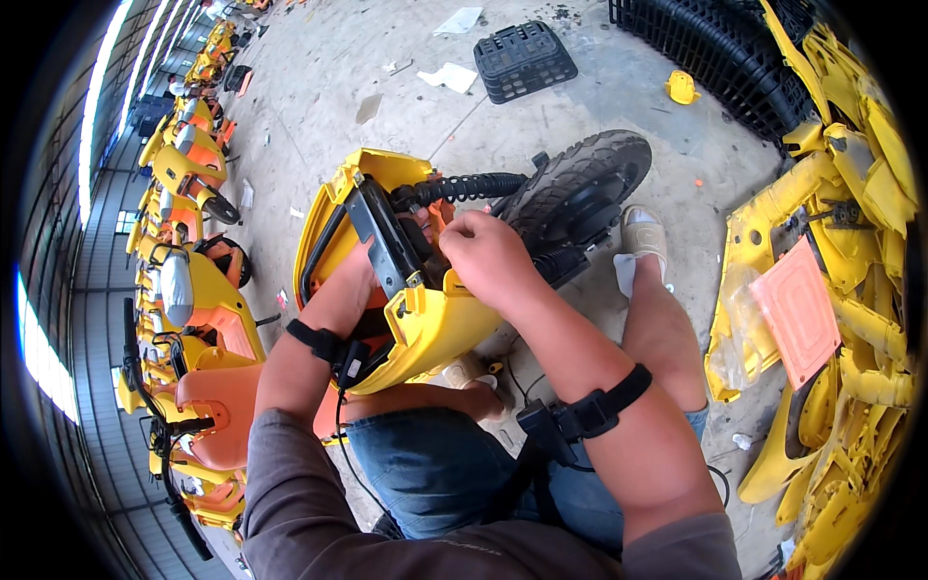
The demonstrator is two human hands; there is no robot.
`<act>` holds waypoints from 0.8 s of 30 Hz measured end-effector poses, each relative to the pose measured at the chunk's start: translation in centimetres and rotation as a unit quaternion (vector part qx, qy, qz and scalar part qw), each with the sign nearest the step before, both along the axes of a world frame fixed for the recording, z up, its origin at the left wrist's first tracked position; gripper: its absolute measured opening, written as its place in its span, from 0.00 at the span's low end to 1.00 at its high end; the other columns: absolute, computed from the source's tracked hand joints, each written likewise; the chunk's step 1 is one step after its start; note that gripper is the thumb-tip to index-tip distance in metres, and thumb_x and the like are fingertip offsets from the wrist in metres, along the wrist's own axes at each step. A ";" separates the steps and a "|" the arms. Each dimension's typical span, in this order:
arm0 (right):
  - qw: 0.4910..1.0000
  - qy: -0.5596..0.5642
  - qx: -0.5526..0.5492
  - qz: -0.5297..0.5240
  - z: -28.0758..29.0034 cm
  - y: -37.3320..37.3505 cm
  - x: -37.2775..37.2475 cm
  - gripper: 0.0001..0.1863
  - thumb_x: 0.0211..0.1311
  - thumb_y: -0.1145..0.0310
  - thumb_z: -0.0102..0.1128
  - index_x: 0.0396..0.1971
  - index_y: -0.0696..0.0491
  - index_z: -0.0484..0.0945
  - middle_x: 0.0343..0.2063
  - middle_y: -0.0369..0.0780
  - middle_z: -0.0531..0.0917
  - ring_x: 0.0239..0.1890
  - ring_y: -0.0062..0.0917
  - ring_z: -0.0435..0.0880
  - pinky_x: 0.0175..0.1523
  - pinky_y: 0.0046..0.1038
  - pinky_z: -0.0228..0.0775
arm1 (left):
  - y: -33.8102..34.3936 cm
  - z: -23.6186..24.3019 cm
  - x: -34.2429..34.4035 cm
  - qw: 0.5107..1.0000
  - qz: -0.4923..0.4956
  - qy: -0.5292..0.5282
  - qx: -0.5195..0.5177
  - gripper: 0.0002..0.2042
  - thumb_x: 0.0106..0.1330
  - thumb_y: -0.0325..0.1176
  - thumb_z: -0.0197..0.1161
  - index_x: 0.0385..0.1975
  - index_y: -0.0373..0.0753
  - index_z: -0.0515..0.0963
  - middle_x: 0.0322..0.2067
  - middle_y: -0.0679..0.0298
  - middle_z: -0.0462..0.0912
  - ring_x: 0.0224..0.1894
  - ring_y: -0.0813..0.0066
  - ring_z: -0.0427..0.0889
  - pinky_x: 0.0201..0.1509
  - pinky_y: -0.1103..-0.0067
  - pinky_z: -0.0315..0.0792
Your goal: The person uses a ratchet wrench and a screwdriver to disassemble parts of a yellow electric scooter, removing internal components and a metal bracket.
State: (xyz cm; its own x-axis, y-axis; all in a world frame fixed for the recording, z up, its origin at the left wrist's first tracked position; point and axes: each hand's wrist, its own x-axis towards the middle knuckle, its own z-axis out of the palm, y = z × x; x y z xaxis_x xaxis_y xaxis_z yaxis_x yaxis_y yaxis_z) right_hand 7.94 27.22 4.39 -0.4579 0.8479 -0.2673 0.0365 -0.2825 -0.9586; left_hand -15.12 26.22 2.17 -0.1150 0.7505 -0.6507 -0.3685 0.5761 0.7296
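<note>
A yellow scooter body shell [435,324] lies on its side across my lap, with a black frame bar [387,242] and a black coiled cable [474,186] running through it. Its black tyre [580,184] points away from me. My right hand [488,256] is closed, pressing or gripping something at the top edge of the shell beside the black bar. My left hand [360,275] reaches inside the shell's opening, and its fingers are hidden by the bar. Black straps with small devices sit on both wrists.
A pile of yellow plastic panels [841,290] and an orange panel [797,309] lie at my right. A black basket [524,60] stands on the concrete ahead, more black baskets [715,48] at far right. A row of yellow and orange scooters [193,251] lines the left.
</note>
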 end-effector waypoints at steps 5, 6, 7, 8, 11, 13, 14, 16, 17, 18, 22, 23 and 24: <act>1.000 -0.001 0.006 -0.003 0.2 0.1 0.1 0.14 0.62 0.59 0.60 0.36 0.55 0.83 0.36 0.48 0.87 0.43 0.43 0.87 0.51 0.39 0.76 | 0.0 0.6 0.6 1.000 0.007 0.016 0.019 0.09 0.66 0.35 0.72 0.42 0.42 0.83 0.27 0.66 0.83 0.27 0.75 0.83 0.33 0.79 0.80; 1.000 -0.002 0.006 -0.003 0.3 0.1 0.1 0.14 0.62 0.59 0.60 0.36 0.55 0.83 0.36 0.48 0.87 0.43 0.43 0.87 0.51 0.39 0.76 | -0.1 0.8 0.6 1.000 0.003 0.007 0.014 0.09 0.66 0.35 0.72 0.42 0.42 0.83 0.27 0.66 0.83 0.28 0.75 0.83 0.32 0.79 0.80; 1.000 -0.003 0.006 -0.001 0.3 0.1 0.1 0.14 0.62 0.59 0.60 0.36 0.55 0.83 0.36 0.48 0.87 0.43 0.43 0.87 0.51 0.39 0.76 | -0.2 0.9 0.5 1.000 0.002 0.003 0.009 0.09 0.66 0.35 0.73 0.41 0.42 0.83 0.27 0.66 0.83 0.28 0.75 0.83 0.32 0.79 0.79; 1.000 -0.004 0.004 -0.001 0.3 0.1 0.1 0.14 0.62 0.59 0.60 0.36 0.55 0.83 0.36 0.48 0.87 0.44 0.43 0.87 0.51 0.39 0.76 | -0.3 0.9 0.4 1.000 -0.006 -0.007 0.015 0.08 0.66 0.36 0.73 0.40 0.42 0.83 0.27 0.66 0.83 0.28 0.75 0.83 0.31 0.79 0.79; 1.000 -0.002 0.014 -0.004 0.3 0.1 0.0 0.14 0.62 0.59 0.60 0.36 0.55 0.83 0.36 0.48 0.87 0.44 0.44 0.86 0.51 0.39 0.76 | -0.5 1.0 0.2 1.000 0.006 -0.001 -0.001 0.08 0.67 0.36 0.72 0.38 0.42 0.82 0.27 0.65 0.83 0.28 0.74 0.83 0.30 0.79 0.79; 1.000 -0.001 0.017 -0.006 0.2 0.1 0.0 0.14 0.62 0.59 0.60 0.35 0.55 0.83 0.36 0.48 0.87 0.44 0.44 0.86 0.51 0.39 0.76 | -0.5 1.1 0.1 1.000 -0.003 -0.019 0.015 0.07 0.67 0.36 0.72 0.36 0.43 0.81 0.27 0.66 0.83 0.27 0.75 0.82 0.29 0.79 0.79; 1.000 -0.001 0.013 -0.005 0.2 0.1 0.0 0.14 0.62 0.59 0.60 0.35 0.55 0.83 0.36 0.48 0.87 0.44 0.44 0.86 0.51 0.39 0.76 | -0.5 1.1 0.2 1.000 -0.005 -0.021 0.014 0.07 0.67 0.35 0.71 0.35 0.43 0.81 0.26 0.66 0.82 0.27 0.75 0.82 0.29 0.79 0.78; 1.000 0.000 0.013 -0.006 0.2 0.1 0.1 0.13 0.62 0.60 0.60 0.35 0.55 0.83 0.36 0.48 0.87 0.44 0.44 0.86 0.51 0.39 0.76 | -0.3 1.4 0.5 0.999 -0.017 -0.042 0.020 0.06 0.67 0.34 0.70 0.38 0.42 0.81 0.27 0.65 0.82 0.28 0.75 0.82 0.31 0.78 0.79; 1.000 0.002 0.015 -0.007 0.1 0.1 0.1 0.13 0.62 0.60 0.60 0.34 0.55 0.83 0.36 0.48 0.87 0.44 0.45 0.86 0.51 0.40 0.76 | -0.2 1.6 0.8 1.000 0.003 -0.017 0.001 0.06 0.68 0.33 0.70 0.40 0.42 0.82 0.28 0.65 0.82 0.29 0.75 0.82 0.32 0.78 0.79; 1.000 0.005 0.017 -0.008 0.1 0.1 0.1 0.13 0.62 0.60 0.60 0.34 0.55 0.83 0.36 0.48 0.87 0.44 0.45 0.86 0.51 0.40 0.76 | -0.3 1.6 1.1 0.998 -0.011 -0.046 0.031 0.06 0.69 0.33 0.68 0.40 0.40 0.82 0.29 0.64 0.84 0.29 0.74 0.84 0.33 0.78 0.80; 1.000 -0.009 0.014 -0.001 0.1 0.0 0.1 0.14 0.63 0.63 0.60 0.38 0.59 0.83 0.34 0.45 0.87 0.40 0.34 0.86 0.49 0.33 0.75 | -0.2 1.5 1.5 0.994 -0.011 -0.070 0.084 0.09 0.73 0.31 0.63 0.46 0.34 0.81 0.36 0.58 0.87 0.33 0.69 0.88 0.39 0.76 0.85; 1.000 -0.009 0.015 -0.001 0.2 0.1 0.1 0.14 0.63 0.63 0.60 0.38 0.59 0.83 0.34 0.45 0.87 0.40 0.34 0.86 0.49 0.33 0.75 | -0.2 1.3 1.3 0.990 -0.023 -0.085 0.109 0.09 0.73 0.30 0.62 0.48 0.33 0.80 0.37 0.57 0.87 0.34 0.68 0.88 0.41 0.75 0.85; 1.000 -0.009 0.016 -0.002 0.2 0.1 0.1 0.14 0.63 0.63 0.60 0.37 0.59 0.83 0.34 0.45 0.87 0.40 0.34 0.86 0.49 0.33 0.75 | -0.1 1.2 1.0 0.995 -0.005 -0.076 0.067 0.11 0.71 0.30 0.63 0.49 0.35 0.80 0.38 0.57 0.87 0.37 0.68 0.88 0.45 0.74 0.85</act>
